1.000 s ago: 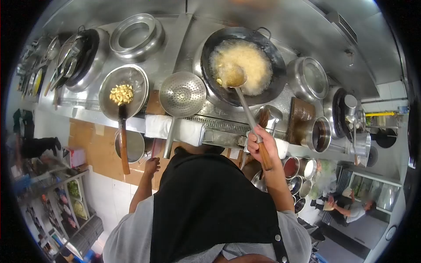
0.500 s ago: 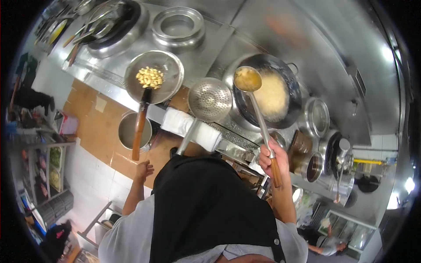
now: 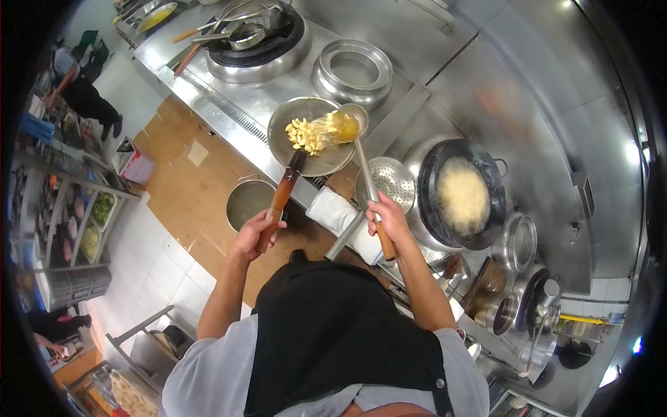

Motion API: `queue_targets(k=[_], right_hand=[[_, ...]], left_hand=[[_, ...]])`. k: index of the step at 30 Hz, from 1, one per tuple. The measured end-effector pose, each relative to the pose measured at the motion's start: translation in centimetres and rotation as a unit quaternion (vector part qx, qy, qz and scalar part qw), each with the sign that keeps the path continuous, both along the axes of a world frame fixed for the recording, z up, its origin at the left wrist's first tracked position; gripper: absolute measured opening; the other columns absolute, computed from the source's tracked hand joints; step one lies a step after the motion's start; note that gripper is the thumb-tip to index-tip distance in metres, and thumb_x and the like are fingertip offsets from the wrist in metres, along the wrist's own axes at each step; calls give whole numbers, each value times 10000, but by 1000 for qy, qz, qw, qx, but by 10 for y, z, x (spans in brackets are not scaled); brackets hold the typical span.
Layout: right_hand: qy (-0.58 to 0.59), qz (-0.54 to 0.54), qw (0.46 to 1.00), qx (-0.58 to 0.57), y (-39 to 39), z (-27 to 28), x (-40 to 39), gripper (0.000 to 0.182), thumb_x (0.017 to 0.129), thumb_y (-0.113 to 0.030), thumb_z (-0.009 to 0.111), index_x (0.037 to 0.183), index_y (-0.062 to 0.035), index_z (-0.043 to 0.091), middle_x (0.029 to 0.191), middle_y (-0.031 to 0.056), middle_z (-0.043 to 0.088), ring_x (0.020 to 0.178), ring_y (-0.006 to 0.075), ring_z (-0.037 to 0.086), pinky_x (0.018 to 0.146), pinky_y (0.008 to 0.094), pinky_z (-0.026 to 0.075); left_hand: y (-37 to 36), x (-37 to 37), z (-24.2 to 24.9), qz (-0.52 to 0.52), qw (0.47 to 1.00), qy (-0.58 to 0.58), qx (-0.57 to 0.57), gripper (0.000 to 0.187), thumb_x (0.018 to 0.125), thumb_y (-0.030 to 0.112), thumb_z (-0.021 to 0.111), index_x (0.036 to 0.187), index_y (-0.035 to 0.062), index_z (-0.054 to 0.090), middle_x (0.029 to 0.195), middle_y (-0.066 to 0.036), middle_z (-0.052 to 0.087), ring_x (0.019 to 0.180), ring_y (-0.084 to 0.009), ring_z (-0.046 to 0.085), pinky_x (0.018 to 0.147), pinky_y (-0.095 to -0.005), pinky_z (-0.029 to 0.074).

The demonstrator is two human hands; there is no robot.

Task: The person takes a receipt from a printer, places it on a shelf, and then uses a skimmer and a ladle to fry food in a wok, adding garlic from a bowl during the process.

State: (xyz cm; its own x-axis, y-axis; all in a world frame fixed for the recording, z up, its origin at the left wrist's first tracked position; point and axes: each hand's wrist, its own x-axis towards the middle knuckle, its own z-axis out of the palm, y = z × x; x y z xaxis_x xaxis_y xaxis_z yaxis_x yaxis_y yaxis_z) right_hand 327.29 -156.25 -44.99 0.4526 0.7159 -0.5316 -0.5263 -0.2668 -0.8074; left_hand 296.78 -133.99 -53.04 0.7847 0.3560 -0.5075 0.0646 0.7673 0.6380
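My left hand is closed round the wooden handle of a wide round strainer, which rests near the counter edge with pale yellow nut-like pieces in it. In my right hand is the wooden-ended handle of a metal ladle. The ladle's bowl is tilted over the strainer, and yellow contents spill from it onto the pieces. Right of the ladle, a dark wok holds bubbling pale liquid with foam. A perforated skimmer lies between strainer and wok.
White folded cloth lies at the counter edge. A metal pot stands below it to the left. Metal rings and another wok with utensils are at the back. A person is at the far left.
The ladle has moved left from above the wok to the strainer and tipped. My left hand, empty before, has taken hold of the strainer's handle. The view has shifted.
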Motion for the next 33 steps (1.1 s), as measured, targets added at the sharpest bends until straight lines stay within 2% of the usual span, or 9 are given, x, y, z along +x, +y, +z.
queue_targets(k=[2,6,7,12,16,19,23,29,33], right_hand=[[-174,74,981,-47,16,-3,7,548,1005,-143,613,1535,-105,476,768,30,563,519,148,528,491,335,461],[-523,94,845,-65,14,15,17,692,952,-115,646,1599,-77,404,1048,192,744,884,292,726,829,416,569],[-509,90,850,-99,4,31,12,711,929,-106,664,1593,-72,412,1268,231,712,1120,310,699,996,402,514],[-353,18,932,-86,-66,-2,7,710,938,-132,691,1577,-3,410,1428,247,615,1265,271,629,1058,349,472],[-356,-78,929,-66,-155,-35,4,724,970,-120,679,1605,-2,351,1194,160,679,885,192,662,792,320,529],[-277,-206,938,-6,-196,-2,-14,688,998,-78,626,1613,-8,327,839,21,601,546,87,517,482,274,417],[-256,-288,923,-1,-243,-9,15,634,982,-58,617,1574,-20,393,672,13,532,491,113,506,470,301,434],[-245,-262,933,-39,-320,-24,63,604,964,-103,642,1537,-51,457,709,21,573,496,127,532,465,310,464],[-426,-231,863,-144,-413,-61,97,647,945,-150,669,1542,-21,455,825,116,682,657,195,637,641,371,555]], left_hand=[[-3,1,-1,-4,1000,5,22,378,1064,180,542,1412,35,518,1006,-93,700,619,-119,556,521,-247,458],[-8,5,13,-1,1000,25,19,244,1017,72,555,1257,27,572,904,-62,655,590,-98,521,495,-239,426],[-9,5,15,-1,999,30,18,205,1008,57,557,1210,28,578,884,-54,642,579,-94,510,487,-240,419],[-32,9,44,9,997,50,65,94,983,27,566,1075,40,580,825,-25,594,539,-77,476,460,-237,392],[-71,25,84,-15,993,38,108,88,974,32,579,1061,43,580,799,-16,578,526,-70,467,442,-235,367],[-108,58,106,-67,989,14,134,200,948,29,599,1147,49,592,785,-17,583,523,-75,462,428,-234,347],[-179,133,121,-141,957,35,251,65,922,60,641,980,36,625,631,-5,520,444,-104,442,396,-267,333],[-254,228,106,-241,885,61,394,300,932,54,606,1221,-4,660,736,-50,599,549,-152,553,488,-299,437],[-273,242,87,-181,717,23,673,376,933,43,617,1299,-42,621,919,-202,691,810,-326,682,727,-418,539]])
